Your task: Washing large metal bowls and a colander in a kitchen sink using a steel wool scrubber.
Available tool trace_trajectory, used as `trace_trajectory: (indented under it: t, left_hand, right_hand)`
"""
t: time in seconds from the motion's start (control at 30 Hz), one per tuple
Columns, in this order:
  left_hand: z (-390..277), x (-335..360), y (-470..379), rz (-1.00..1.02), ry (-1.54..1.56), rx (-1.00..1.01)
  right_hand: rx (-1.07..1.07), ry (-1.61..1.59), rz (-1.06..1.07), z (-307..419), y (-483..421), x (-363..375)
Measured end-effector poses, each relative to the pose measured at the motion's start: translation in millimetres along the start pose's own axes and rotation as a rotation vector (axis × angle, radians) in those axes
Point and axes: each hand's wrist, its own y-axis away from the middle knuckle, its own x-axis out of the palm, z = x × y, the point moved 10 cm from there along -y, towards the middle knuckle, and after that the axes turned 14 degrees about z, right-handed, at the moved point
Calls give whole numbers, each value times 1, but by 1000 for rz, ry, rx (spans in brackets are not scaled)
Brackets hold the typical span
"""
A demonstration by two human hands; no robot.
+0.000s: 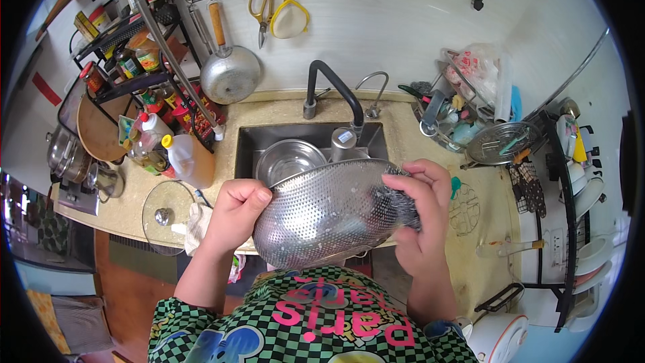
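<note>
Tilted on its side at the sink's front edge is a perforated metal colander [322, 212], its inside turned away from me. My left hand [239, 212] grips its rim, thumb on the outer wall. In my right hand [426, 206] a steel wool scourer [403, 204] is pressed against the colander's right end. White suds spot the holed wall. Behind it, a stainless steel bowl [289, 159] sits in the dark sink [247, 146], partly hidden by the colander. The black faucet [335, 78] arches over the basin above a metal cylinder [343, 143].
Left on the counter are a glass lid [161, 217], a cloth [198, 227], a jug of amber liquid [189, 161] and a rack of sauce bottles [131, 65]. To the right stand a utensil holder [448, 123] and a dish rack [569, 212]. A ladle-like pan [231, 73] hangs behind.
</note>
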Motion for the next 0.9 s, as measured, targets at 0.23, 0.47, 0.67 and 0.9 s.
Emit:
trace_trajectory:
  t: [0.23, 0.47, 0.67, 0.9]
  left_hand:
    - [-12, 35, -8, -32, -9, 65]
    - [-9, 58, -8, -116, -135, 40]
    - [-4, 76, -9, -122, -151, -1]
    - [-2, 68, 2, -236, -185, -49]
  right_hand:
    - [-49, 113, 93, 0, 18, -6]
    - [-34, -592, -231, -55, 19, -44]
    - [-273, -627, -239, -56, -2, -40]
    - [-419, 27, 204, -19, -2, -12]
